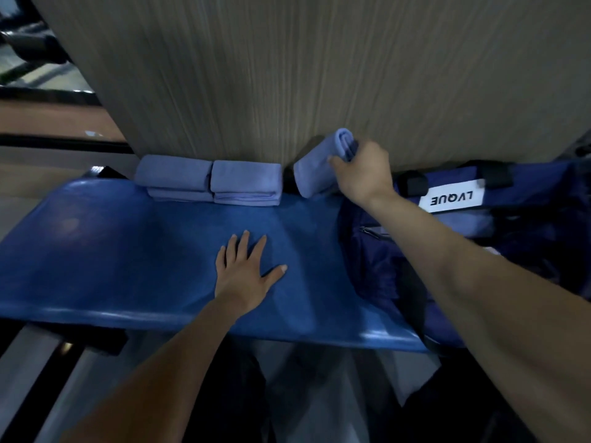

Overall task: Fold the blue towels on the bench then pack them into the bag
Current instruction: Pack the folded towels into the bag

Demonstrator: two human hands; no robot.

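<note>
Blue padded bench (128, 257), glossy, set against a wood-grain wall (287, 75). On it: two stacks of folded blue towels (209, 183) at the rear edge, side by side, apparently touching. Navy bag (479, 225) at right end; left hand (246, 270) flat on the seat.

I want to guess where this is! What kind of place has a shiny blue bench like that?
Probably a gym or changing room, though I can't be sure. There's a padded blue bench, a navy sports bag sitting on it, and small folded blue towels stacked against a wood-look wall.

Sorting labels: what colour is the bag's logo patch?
White with black lettering, on the navy bag; logo patch, head view.
</note>
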